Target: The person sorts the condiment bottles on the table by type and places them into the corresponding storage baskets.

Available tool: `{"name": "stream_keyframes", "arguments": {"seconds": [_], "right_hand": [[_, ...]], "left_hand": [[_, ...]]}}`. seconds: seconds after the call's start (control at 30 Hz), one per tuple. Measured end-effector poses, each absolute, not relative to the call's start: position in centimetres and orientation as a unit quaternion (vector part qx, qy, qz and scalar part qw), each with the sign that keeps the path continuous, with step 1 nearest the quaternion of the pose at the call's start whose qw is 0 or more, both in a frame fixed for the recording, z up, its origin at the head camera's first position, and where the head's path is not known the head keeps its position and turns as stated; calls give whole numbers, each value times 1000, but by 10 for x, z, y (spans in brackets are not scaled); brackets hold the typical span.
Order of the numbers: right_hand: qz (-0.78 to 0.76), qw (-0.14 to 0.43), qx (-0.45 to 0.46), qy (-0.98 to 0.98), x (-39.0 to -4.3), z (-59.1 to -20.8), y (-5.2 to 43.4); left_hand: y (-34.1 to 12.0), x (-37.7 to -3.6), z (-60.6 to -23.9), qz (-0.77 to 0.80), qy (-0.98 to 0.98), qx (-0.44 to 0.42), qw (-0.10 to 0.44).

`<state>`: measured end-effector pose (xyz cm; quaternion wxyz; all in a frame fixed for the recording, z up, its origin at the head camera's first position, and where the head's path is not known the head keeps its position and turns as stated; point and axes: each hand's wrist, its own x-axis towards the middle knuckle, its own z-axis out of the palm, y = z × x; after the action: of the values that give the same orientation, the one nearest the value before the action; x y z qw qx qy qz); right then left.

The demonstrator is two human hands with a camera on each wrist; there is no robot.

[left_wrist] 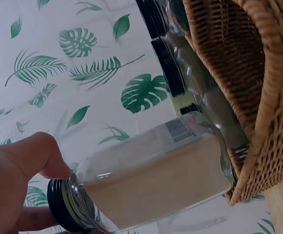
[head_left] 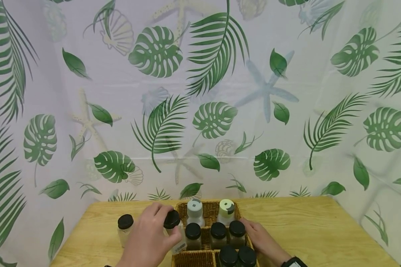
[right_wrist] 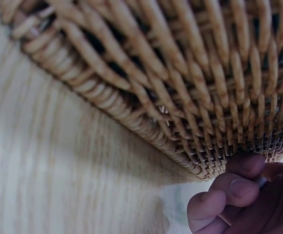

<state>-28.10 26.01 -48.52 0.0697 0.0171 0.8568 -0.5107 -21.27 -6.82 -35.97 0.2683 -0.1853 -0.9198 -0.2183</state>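
Observation:
My left hand grips a clear glass jar by its black screw lid. Pale powder fills much of the jar, and a barcode label is on its side. The jar's base is right at the rim of a divided wicker basket, on the basket's left side in the head view. At the opposite side, my right hand holds the basket's wall, with curled fingers against the weave. Several black-lidded jars stand inside the basket compartments.
Two shaker-like bottles, one with a white cap and one with a yellowish cap, stand in the basket's back compartment. Another black-lidded jar is on the wooden table, left of my left hand. A leaf-patterned cloth hangs behind.

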Motion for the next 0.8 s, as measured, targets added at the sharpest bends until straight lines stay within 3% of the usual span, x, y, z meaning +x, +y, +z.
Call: {"name": "stream_keyframes", "arguments": {"seconds": [0.57,0.8], "right_hand": [[-497,50,37,865,-282,-483,258],[-513,70,29,855,-280,-483,260]], "left_hand": [[-45,-204,-376,-236,-893,-307,229],[-37,-205,-390,-228,-888,-348,196]]}}
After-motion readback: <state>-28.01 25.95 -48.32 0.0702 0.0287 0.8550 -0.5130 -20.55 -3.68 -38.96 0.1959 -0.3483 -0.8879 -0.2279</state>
